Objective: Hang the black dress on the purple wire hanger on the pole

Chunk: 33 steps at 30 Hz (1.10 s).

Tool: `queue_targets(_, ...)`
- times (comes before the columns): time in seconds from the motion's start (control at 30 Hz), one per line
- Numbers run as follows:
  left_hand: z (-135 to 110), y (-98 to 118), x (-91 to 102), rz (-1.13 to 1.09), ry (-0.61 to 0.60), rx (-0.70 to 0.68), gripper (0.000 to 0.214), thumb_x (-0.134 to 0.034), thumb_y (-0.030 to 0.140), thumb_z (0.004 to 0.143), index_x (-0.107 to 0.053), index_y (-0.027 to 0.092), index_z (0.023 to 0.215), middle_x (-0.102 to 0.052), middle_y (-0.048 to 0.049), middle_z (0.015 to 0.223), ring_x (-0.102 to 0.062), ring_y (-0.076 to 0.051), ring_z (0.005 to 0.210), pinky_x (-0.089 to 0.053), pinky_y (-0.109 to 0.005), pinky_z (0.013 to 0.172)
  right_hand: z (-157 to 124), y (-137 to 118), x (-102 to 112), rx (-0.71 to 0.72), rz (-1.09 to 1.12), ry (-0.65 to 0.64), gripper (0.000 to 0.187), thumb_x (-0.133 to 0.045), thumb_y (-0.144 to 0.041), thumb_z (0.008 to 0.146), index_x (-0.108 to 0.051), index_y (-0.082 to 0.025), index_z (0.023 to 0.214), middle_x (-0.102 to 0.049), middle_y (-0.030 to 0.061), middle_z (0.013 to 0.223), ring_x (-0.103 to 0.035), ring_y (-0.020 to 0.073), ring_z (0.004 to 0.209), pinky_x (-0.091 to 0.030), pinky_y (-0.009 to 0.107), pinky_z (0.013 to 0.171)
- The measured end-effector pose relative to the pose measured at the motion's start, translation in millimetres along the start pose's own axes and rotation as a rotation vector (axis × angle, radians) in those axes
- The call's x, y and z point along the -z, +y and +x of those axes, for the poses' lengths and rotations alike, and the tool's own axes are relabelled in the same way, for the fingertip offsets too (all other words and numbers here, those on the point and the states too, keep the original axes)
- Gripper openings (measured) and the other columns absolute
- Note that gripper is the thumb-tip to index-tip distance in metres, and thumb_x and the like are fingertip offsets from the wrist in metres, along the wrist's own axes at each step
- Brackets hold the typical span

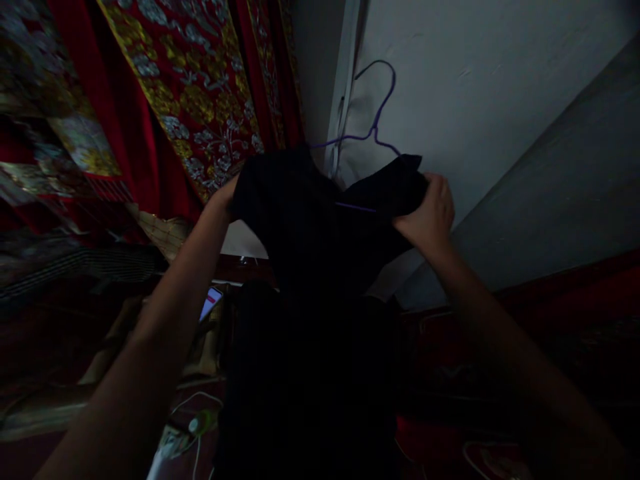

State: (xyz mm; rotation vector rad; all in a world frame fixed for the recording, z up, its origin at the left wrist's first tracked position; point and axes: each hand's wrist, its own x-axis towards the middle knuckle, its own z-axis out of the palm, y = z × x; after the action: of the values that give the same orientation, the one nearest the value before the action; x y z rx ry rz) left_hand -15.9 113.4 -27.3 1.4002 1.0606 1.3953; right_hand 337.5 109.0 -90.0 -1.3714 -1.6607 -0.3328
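Against pale wall (480,87), dark garment (305,220) drapes purple hanger (375,129), hook (394,79) bare on top. My left grip (229,196) at garment's left edge, fingers hidden, hold unclear; my right grip (432,215) pinches garment near hanger's right end. Step looks like seating garment; next move calls for evening both sides.

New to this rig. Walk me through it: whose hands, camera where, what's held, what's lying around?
There's no machine: one person, two bare hands, seen by a head-worn camera looking forward and down. The right hand pinches a dark garment near one shoulder; the left hand is at the other, mostly hidden by cloth. A purple hanger runs through the neckline. Lower left are a lit phone and a white cable; the rest there is too dark to name.
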Motion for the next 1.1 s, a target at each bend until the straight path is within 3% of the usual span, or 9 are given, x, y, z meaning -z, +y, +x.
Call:
queue_targets(0.1, -6, -36, 25.8, -0.103, -0.060, 0.084, 0.053, -0.047, 0.061, 0.095, -0.069, 0.021, 0.123, -0.072, -0.0108, 0.121, -0.060, -0.028, 0.128, -0.050, -0.042, 0.105, 21, -3, 10, -0.090, -0.002, -0.001, 0.069, -0.076, -0.032, 0.071, -0.047, -0.014, 0.131, -0.053, 0.0257, 0.131, -0.048, 0.0438, 0.125, -0.035, 0.057, 0.107)
queue_targets(0.2, -16, -82, 22.6, -0.152, -0.117, 0.126, 0.066, -0.037, 0.070, 0.095, -0.064, 0.021, 0.131, -0.069, -0.0087, 0.129, -0.055, -0.028, 0.136, -0.046, -0.041, 0.110, 41, -21, 11, -0.071, -0.009, -0.069, 0.072, -0.078, -0.027, 0.067, -0.049, -0.014, 0.131, -0.054, 0.0245, 0.131, -0.049, 0.0437, 0.124, -0.036, 0.056, 0.107)
queue_targets(0.4, -63, -140, -7.3, -0.150, 0.098, 0.130, 0.059, -0.077, 0.044, 0.081, -0.061, 0.022, 0.133, -0.059, -0.0070, 0.146, -0.051, -0.025, 0.140, -0.040, -0.035, 0.119, 32, -33, 11, 0.054, -0.026, -0.174, 0.079, -0.075, -0.026, 0.067, -0.045, -0.018, 0.140, -0.053, 0.0182, 0.134, -0.048, 0.0418, 0.128, -0.039, 0.057, 0.108)
queue_targets(0.53, -99, -148, -20.3, -0.232, 0.191, 0.246, 0.063, -0.082, 0.041, 0.076, -0.061, 0.022, 0.132, -0.066, -0.0081, 0.136, -0.060, -0.028, 0.131, -0.050, -0.039, 0.111, 8, -20, 23, 0.117, -0.013, -0.190, 0.086, -0.073, -0.023, 0.065, -0.043, -0.018, 0.145, -0.051, 0.0170, 0.138, -0.047, 0.0403, 0.130, -0.039, 0.058, 0.109)
queue_targets(0.63, -115, -151, -32.2, -0.302, 0.235, 0.310, 0.057, -0.083, 0.038, 0.074, -0.064, 0.022, 0.126, -0.072, -0.0072, 0.128, -0.064, -0.029, 0.125, -0.053, -0.039, 0.109, -16, -24, 24, 0.076, 0.089, -0.079, 0.081, -0.070, -0.023, 0.068, -0.044, -0.021, 0.145, -0.048, 0.0151, 0.144, -0.042, 0.0382, 0.135, -0.037, 0.057, 0.111)
queue_targets(0.77, -129, -153, -50.0, -0.345, 0.259, 0.365, 0.056, -0.084, 0.037, 0.072, -0.065, 0.025, 0.123, -0.071, -0.0056, 0.128, -0.063, -0.029, 0.127, -0.053, -0.040, 0.110, -79, -46, -14, -0.304, 0.469, 0.139, 0.035, -0.058, -0.042, 0.085, -0.060, -0.024, 0.114, -0.065, 0.0107, 0.116, -0.062, 0.0270, 0.108, -0.051, 0.042, 0.092)
queue_targets(0.87, -139, -150, -59.8, -0.347, 0.221, 0.347, 0.059, -0.085, 0.037, 0.072, -0.063, 0.026, 0.126, -0.070, -0.0052, 0.132, -0.061, -0.028, 0.130, -0.051, -0.039, 0.113, -138, -67, -60, -0.647, 0.705, -0.158, 0.045, -0.053, -0.065, 0.085, -0.058, -0.022, 0.074, -0.059, 0.0030, 0.066, -0.057, 0.0191, 0.064, -0.046, 0.031, 0.063)
queue_targets(0.97, -148, -143, -64.1, -0.350, 0.185, 0.336, 0.058, -0.084, 0.038, 0.074, -0.062, 0.026, 0.127, -0.069, -0.0056, 0.132, -0.062, -0.028, 0.128, -0.051, -0.039, 0.112, -171, -84, -92, -0.740, 0.772, -0.504, 0.062, -0.045, -0.076, 0.084, -0.050, -0.022, 0.055, -0.051, 0.0019, 0.050, -0.052, 0.0173, 0.054, -0.037, 0.029, 0.054)
queue_targets(1.1, -151, -138, -63.3, -0.256, 0.201, 0.268, 0.052, -0.080, 0.041, 0.078, -0.063, 0.023, 0.123, -0.069, -0.0072, 0.132, -0.061, -0.029, 0.130, -0.049, -0.038, 0.113, -167, -91, -91, -0.688, 0.852, -0.472, 0.055, -0.051, -0.069, 0.082, -0.050, -0.022, 0.055, -0.047, -0.0005, 0.050, -0.044, 0.0143, 0.049, -0.030, 0.029, 0.051)
